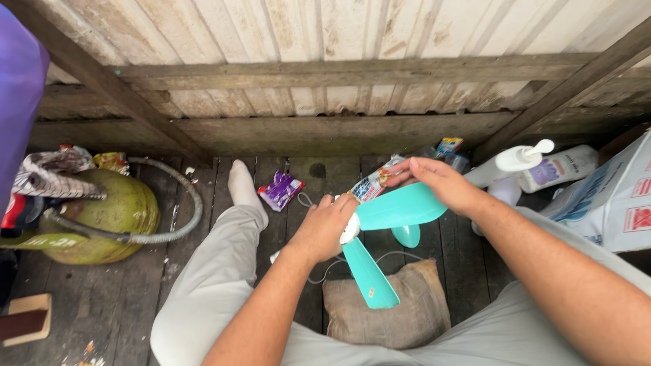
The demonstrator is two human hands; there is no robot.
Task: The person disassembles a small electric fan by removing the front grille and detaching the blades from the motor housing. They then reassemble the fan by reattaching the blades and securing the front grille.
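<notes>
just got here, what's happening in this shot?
A person sits on a plank floor with legs spread, working on a teal fan blade set. The left hand grips the white hub at its middle; the right hand rests on the upper blade. A brown sack lies under the fan between the legs. To the left is a green gas cylinder with a hose; to the right, a white pump bottle and a cardboard box.
</notes>
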